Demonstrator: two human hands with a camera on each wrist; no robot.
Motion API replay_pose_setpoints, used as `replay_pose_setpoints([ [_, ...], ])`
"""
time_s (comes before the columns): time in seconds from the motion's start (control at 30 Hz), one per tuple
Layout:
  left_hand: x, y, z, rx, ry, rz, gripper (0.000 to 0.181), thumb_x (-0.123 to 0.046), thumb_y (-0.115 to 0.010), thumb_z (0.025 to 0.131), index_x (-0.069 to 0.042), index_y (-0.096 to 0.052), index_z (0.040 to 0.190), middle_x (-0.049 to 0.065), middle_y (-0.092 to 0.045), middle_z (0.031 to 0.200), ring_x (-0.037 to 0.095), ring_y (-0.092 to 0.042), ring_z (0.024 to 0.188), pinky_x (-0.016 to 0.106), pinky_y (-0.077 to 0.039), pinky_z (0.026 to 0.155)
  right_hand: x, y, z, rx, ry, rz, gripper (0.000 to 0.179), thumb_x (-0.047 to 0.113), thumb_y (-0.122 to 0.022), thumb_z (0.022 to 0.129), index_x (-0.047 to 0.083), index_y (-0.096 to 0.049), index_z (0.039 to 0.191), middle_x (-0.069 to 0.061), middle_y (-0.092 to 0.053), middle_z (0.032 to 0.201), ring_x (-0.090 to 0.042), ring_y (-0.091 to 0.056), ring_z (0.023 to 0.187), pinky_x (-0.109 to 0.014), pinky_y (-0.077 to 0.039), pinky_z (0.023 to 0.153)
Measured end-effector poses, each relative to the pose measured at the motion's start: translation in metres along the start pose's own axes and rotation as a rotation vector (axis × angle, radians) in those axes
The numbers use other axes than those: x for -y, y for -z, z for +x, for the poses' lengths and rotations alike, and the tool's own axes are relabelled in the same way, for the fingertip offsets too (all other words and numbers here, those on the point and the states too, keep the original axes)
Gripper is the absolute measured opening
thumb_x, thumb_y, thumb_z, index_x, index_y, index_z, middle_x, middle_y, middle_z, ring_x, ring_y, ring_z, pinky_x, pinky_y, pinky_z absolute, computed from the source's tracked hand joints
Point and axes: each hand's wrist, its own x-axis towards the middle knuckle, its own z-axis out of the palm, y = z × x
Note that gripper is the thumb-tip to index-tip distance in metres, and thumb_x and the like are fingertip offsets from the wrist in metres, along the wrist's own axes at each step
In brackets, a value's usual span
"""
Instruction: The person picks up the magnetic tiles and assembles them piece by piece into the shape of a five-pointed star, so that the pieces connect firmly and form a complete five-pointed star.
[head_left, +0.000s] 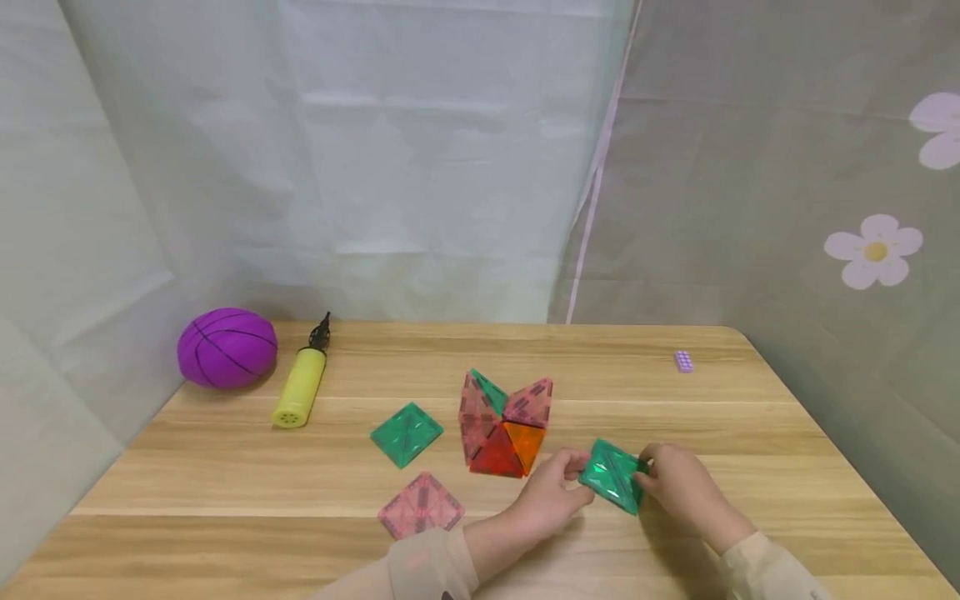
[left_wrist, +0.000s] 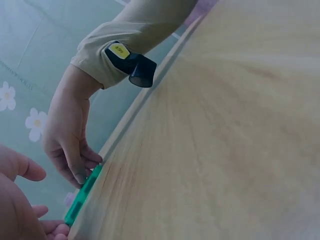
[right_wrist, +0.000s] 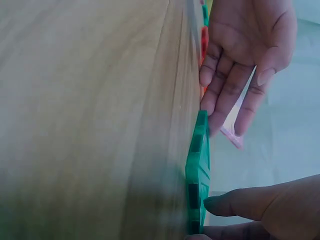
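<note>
My right hand (head_left: 684, 493) pinches the right corner of a green diamond of magnetic tiles (head_left: 611, 475), thumb and fingers on either side in the right wrist view. The diamond appears to be two triangles edge to edge, low over the wooden table. At its left edge is my left hand (head_left: 551, 493); in the right wrist view that hand's fingers (right_wrist: 232, 87) reach out fairly straight, their tips at the tile's end. Just behind the left hand stands a magnetic-tile ring (head_left: 497, 450) of red, orange, pink and green triangles, with some points standing up.
Left of the ring lie another green diamond (head_left: 407, 434) and, nearer me, a pink diamond (head_left: 422, 506). A purple ball (head_left: 227, 348) and a yellow hand pump (head_left: 300, 387) sit at the back left. A small purple block (head_left: 683, 362) lies at the back right.
</note>
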Motion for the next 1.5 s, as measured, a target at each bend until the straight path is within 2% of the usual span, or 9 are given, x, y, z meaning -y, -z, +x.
replay_pose_setpoints([
  [0.17,0.003,-0.003,0.002,-0.018,0.025,-0.108,0.044,-0.004,-0.065,0.083,-0.001,-0.054,0.126,0.010,-0.060,0.122,0.026,-0.055,0.114,0.045,-0.048,0.097,-0.004,-0.002,0.000,0.003,-0.010,0.031,0.024,0.011,-0.073,0.081,-0.005,-0.066,0.098,-0.004,-0.062,0.070,-0.013,-0.052,0.065,-0.027,-0.044,0.055],
  [0.4,0.005,-0.003,0.003,-0.047,0.025,-0.232,0.041,0.004,-0.061,0.082,0.001,-0.056,0.123,0.010,-0.061,0.116,0.019,-0.057,0.106,0.036,-0.051,0.093,-0.010,-0.003,-0.004,0.023,-0.015,0.160,0.027,0.008,-0.068,0.085,-0.007,-0.061,0.106,0.000,-0.058,0.063,-0.011,-0.050,0.056,-0.022,-0.038,0.048],
  [0.5,0.006,-0.004,0.004,-0.071,0.019,-0.247,0.040,0.005,-0.061,0.081,0.001,-0.057,0.120,0.010,-0.062,0.114,0.018,-0.057,0.103,0.036,-0.051,0.092,-0.012,-0.003,-0.005,0.046,-0.031,0.236,0.025,0.005,-0.065,0.087,-0.008,-0.059,0.108,-0.003,-0.063,0.071,-0.011,-0.055,0.056,-0.021,-0.044,0.048],
  [0.67,0.007,-0.004,0.005,-0.097,0.026,-0.263,0.041,0.006,-0.061,0.078,-0.002,-0.058,0.118,0.007,-0.062,0.113,0.015,-0.057,0.100,0.034,-0.051,0.091,-0.016,-0.003,-0.003,0.045,-0.066,0.362,0.016,0.001,-0.061,0.089,-0.006,-0.059,0.103,-0.012,-0.066,0.094,-0.016,-0.064,0.076,-0.023,-0.055,0.058],
  [0.83,0.009,-0.001,0.008,-0.121,0.022,-0.311,0.036,0.007,-0.060,0.080,0.001,-0.059,0.116,0.011,-0.064,0.112,0.014,-0.059,0.098,0.028,-0.055,0.083,-0.020,-0.004,0.001,0.060,-0.076,0.543,0.015,-0.003,-0.055,0.092,-0.009,-0.056,0.106,-0.015,-0.064,0.096,-0.015,-0.063,0.079,-0.023,-0.057,0.063],
  [1.0,0.007,0.005,0.011,-0.139,0.020,-0.383,0.032,0.007,-0.058,0.084,0.005,-0.059,0.116,0.015,-0.064,0.111,0.015,-0.060,0.095,0.029,-0.057,0.079,-0.022,0.000,0.007,0.057,-0.016,0.657,0.018,-0.001,-0.053,0.095,-0.011,-0.055,0.109,-0.016,-0.064,0.097,-0.009,-0.061,0.076,-0.024,-0.057,0.066],
  [1.07,0.005,0.007,0.011,-0.144,0.016,-0.365,0.032,0.007,-0.059,0.084,0.004,-0.060,0.115,0.015,-0.065,0.110,0.015,-0.060,0.093,0.029,-0.057,0.078,-0.022,0.002,0.008,0.055,0.016,0.685,0.018,0.000,-0.053,0.095,-0.012,-0.055,0.109,-0.016,-0.064,0.097,-0.007,-0.061,0.074,-0.024,-0.057,0.066],
  [1.27,0.004,0.014,0.012,-0.177,-0.029,-0.204,0.026,0.001,-0.063,0.086,-0.003,-0.065,0.112,0.009,-0.068,0.106,0.012,-0.060,0.093,0.024,-0.053,0.081,-0.019,0.006,0.013,0.040,0.085,0.730,0.020,0.001,-0.054,0.095,-0.013,-0.055,0.109,-0.017,-0.064,0.096,-0.005,-0.060,0.073,-0.024,-0.057,0.066],
  [1.5,0.007,0.021,0.017,-0.190,-0.129,-0.137,0.030,0.001,-0.064,0.086,-0.007,-0.064,0.115,0.009,-0.066,0.102,0.010,-0.058,0.089,0.017,-0.049,0.076,-0.016,0.008,0.018,0.066,0.116,0.781,0.022,0.002,-0.055,0.094,-0.013,-0.055,0.110,-0.017,-0.064,0.097,-0.005,-0.061,0.074,-0.024,-0.057,0.067],
])
